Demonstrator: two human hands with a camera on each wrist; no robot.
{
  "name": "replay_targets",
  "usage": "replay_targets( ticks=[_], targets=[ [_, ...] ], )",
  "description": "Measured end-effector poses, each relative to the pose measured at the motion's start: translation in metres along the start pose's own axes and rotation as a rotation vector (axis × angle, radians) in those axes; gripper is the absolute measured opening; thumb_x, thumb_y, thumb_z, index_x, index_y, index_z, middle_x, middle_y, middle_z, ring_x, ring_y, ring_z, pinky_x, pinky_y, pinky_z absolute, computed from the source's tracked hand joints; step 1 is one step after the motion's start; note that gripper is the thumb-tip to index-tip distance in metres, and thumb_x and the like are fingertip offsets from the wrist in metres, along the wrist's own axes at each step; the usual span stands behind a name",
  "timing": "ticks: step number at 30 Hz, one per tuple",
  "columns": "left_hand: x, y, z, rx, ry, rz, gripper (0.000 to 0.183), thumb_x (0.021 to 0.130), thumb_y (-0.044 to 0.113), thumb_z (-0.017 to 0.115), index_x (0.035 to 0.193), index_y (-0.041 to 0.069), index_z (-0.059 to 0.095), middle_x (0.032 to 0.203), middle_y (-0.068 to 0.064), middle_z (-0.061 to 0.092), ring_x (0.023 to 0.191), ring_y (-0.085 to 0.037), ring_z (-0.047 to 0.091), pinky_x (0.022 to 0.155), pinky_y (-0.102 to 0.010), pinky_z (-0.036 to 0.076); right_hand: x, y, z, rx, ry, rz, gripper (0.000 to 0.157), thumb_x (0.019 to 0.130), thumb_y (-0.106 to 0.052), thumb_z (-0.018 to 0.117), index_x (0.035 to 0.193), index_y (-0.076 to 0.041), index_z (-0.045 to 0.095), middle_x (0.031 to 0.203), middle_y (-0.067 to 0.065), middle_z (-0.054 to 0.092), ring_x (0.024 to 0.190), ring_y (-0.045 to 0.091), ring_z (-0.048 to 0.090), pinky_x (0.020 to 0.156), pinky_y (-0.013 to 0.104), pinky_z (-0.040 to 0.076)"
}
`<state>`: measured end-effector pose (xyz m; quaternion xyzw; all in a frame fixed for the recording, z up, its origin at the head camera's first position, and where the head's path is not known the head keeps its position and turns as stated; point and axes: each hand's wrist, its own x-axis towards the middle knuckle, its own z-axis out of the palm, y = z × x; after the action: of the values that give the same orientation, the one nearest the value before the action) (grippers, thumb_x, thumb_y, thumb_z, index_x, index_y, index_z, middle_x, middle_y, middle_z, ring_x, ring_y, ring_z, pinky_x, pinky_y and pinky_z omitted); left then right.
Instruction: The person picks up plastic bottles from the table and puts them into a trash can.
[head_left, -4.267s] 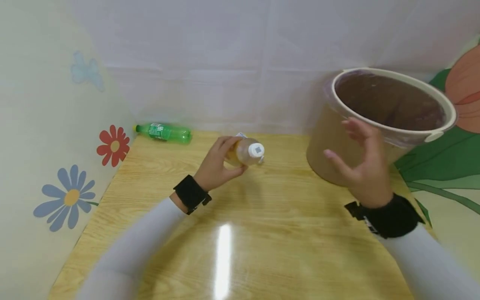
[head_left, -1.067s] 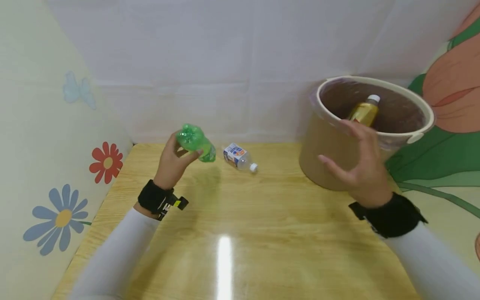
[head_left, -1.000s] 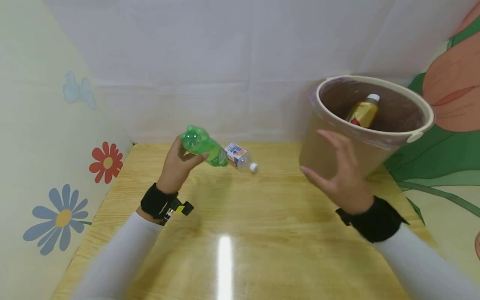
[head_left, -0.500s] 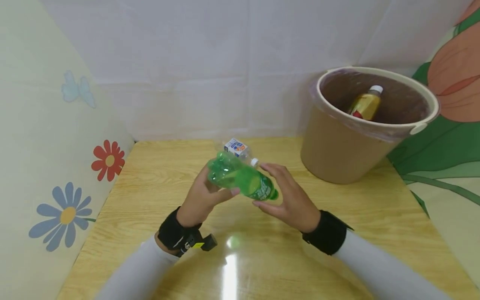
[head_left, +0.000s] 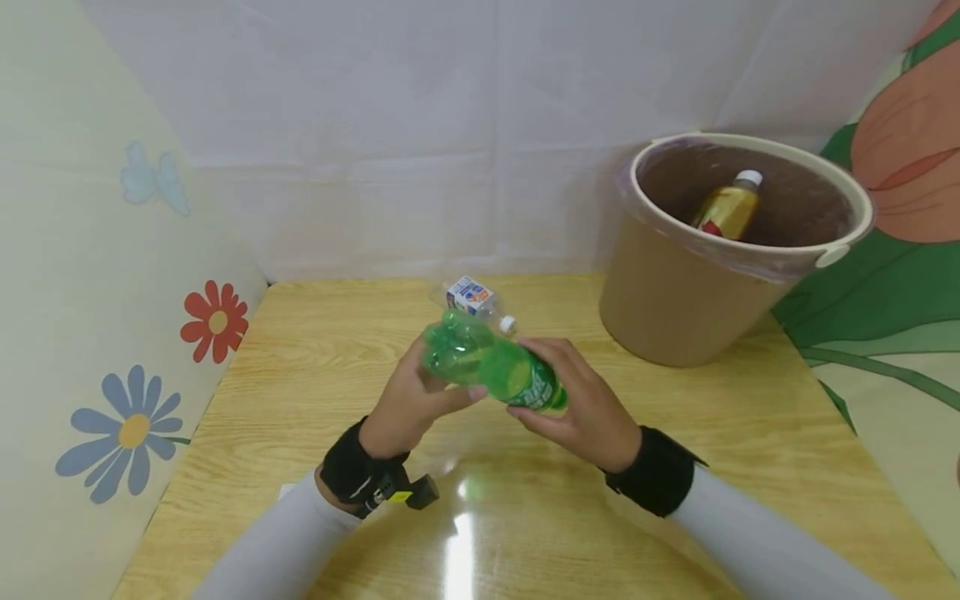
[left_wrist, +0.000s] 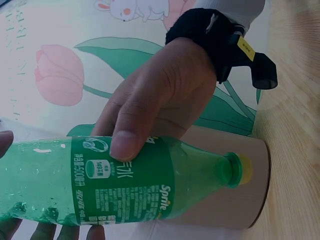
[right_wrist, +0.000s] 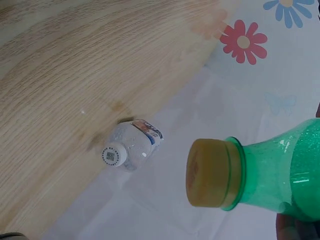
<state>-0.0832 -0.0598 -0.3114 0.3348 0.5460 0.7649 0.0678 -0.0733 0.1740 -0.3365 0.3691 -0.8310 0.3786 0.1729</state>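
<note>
A green Sprite bottle (head_left: 480, 358) is held between both hands above the table, lying nearly level. My left hand (head_left: 408, 400) grips its base end, thumb on the near side. My right hand (head_left: 588, 404) curls round the label near the neck. In the left wrist view the right thumb presses the label (left_wrist: 120, 185), and the yellow cap (left_wrist: 245, 169) is on. The right wrist view shows that cap from close by. Behind the green bottle a small clear bottle (head_left: 472, 297) with a white cap lies on the table, partly covered in the head view.
At the right of the wooden table (head_left: 315, 350) stands a tan bin (head_left: 667, 292) with a plastic liner. Inside it leans a bottle of golden liquid (head_left: 727, 210) with a white cap. A white sheet (head_left: 375, 125) hangs along the back, with painted walls at both sides.
The golden bottle went into the bin. My left hand took up the green bottle and brought it to the middle. My right hand came left from beside the bin and took hold of it.
</note>
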Motion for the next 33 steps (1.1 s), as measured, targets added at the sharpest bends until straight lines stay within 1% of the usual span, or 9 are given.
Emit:
replay_targets(
  ticks=[7, 12, 15, 18, 20, 23, 26, 29, 33],
  targets=[
    [0.023, 0.012, -0.004, 0.163, -0.099, 0.061, 0.082, 0.08, -0.004, 0.069, 0.146, 0.007, 0.022, 0.14, -0.019, 0.036, 0.126, -0.034, 0.035, 0.102, -0.057, 0.028, 0.019, -0.004, -0.04, -0.111, 0.154, -0.11, 0.071, 0.079, -0.03, 0.071, 0.137, -0.002, 0.041, 0.127, 0.012, 0.047, 0.108, 0.024, 0.047, 0.088, 0.037, 0.041],
    [0.047, 0.001, -0.025, 0.304, -0.056, -0.065, 0.083, 0.081, -0.005, 0.068, 0.147, 0.008, 0.02, 0.138, -0.021, 0.036, 0.123, -0.03, 0.038, 0.1, -0.055, 0.032, 0.044, -0.014, -0.102, -0.273, 0.373, -0.168, 0.073, 0.077, -0.041, 0.067, 0.128, 0.007, 0.046, 0.12, 0.024, 0.05, 0.11, 0.031, 0.045, 0.096, 0.04, 0.035],
    [0.061, -0.01, -0.04, 0.327, -0.028, -0.179, 0.081, 0.083, -0.001, 0.068, 0.148, 0.014, 0.021, 0.142, -0.016, 0.032, 0.123, -0.025, 0.039, 0.1, -0.048, 0.035, 0.052, -0.024, -0.144, -0.261, 0.464, -0.102, 0.07, 0.077, -0.037, 0.071, 0.127, 0.005, 0.046, 0.123, 0.019, 0.05, 0.109, 0.028, 0.047, 0.096, 0.032, 0.037],
    [0.075, -0.026, -0.055, 0.431, -0.006, -0.207, 0.081, 0.083, 0.0, 0.069, 0.148, 0.015, 0.023, 0.144, -0.014, 0.031, 0.117, -0.024, 0.043, 0.096, -0.044, 0.04, 0.058, -0.022, -0.182, -0.17, 0.577, -0.045, 0.068, 0.073, -0.021, 0.074, 0.128, 0.002, 0.042, 0.124, 0.013, 0.049, 0.108, 0.026, 0.049, 0.095, 0.029, 0.039],
    [0.085, -0.043, -0.07, 0.581, -0.011, -0.208, 0.08, 0.083, 0.005, 0.071, 0.148, 0.015, 0.026, 0.144, -0.013, 0.031, 0.113, -0.026, 0.045, 0.092, -0.043, 0.042, 0.059, -0.01, -0.204, -0.12, 0.643, -0.019, 0.067, 0.069, -0.006, 0.07, 0.128, 0.001, 0.04, 0.123, 0.011, 0.05, 0.107, 0.026, 0.05, 0.094, 0.028, 0.041],
    [0.097, -0.071, -0.091, 0.841, -0.032, -0.22, 0.079, 0.082, 0.013, 0.074, 0.147, 0.017, 0.029, 0.143, -0.013, 0.03, 0.115, -0.028, 0.042, 0.095, -0.041, 0.04, 0.053, 0.017, -0.23, -0.122, 0.734, 0.048, 0.064, 0.069, -0.003, 0.065, 0.128, -0.001, 0.038, 0.117, 0.012, 0.051, 0.099, 0.021, 0.051, 0.086, 0.023, 0.041],
    [0.105, -0.093, -0.106, 1.05, -0.074, -0.254, 0.079, 0.08, 0.017, 0.076, 0.146, 0.018, 0.032, 0.144, -0.014, 0.028, 0.126, -0.029, 0.033, 0.102, -0.041, 0.032, 0.04, 0.038, -0.245, -0.138, 0.786, 0.23, 0.062, 0.076, -0.006, 0.062, 0.132, -0.008, 0.036, 0.117, 0.008, 0.049, 0.1, 0.014, 0.048, 0.084, 0.023, 0.04],
    [0.111, -0.11, -0.114, 1.249, -0.136, -0.26, 0.08, 0.079, 0.019, 0.077, 0.146, 0.018, 0.033, 0.146, -0.015, 0.027, 0.133, -0.032, 0.022, 0.106, -0.046, 0.026, 0.03, 0.049, -0.253, -0.129, 0.808, 0.43, 0.061, 0.082, -0.009, 0.061, 0.135, -0.015, 0.032, 0.123, 0.004, 0.045, 0.108, 0.012, 0.044, 0.093, 0.027, 0.037],
    [0.117, -0.128, -0.122, 1.492, -0.231, -0.279, 0.077, 0.08, 0.02, 0.076, 0.145, 0.022, 0.034, 0.15, -0.011, 0.023, 0.138, -0.032, 0.004, 0.108, -0.054, 0.015, 0.024, 0.054, -0.259, -0.103, 0.796, 0.539, 0.062, 0.085, -0.011, 0.062, 0.137, -0.018, 0.029, 0.127, 0.002, 0.041, 0.112, 0.011, 0.042, 0.099, 0.029, 0.034]
  ],
)
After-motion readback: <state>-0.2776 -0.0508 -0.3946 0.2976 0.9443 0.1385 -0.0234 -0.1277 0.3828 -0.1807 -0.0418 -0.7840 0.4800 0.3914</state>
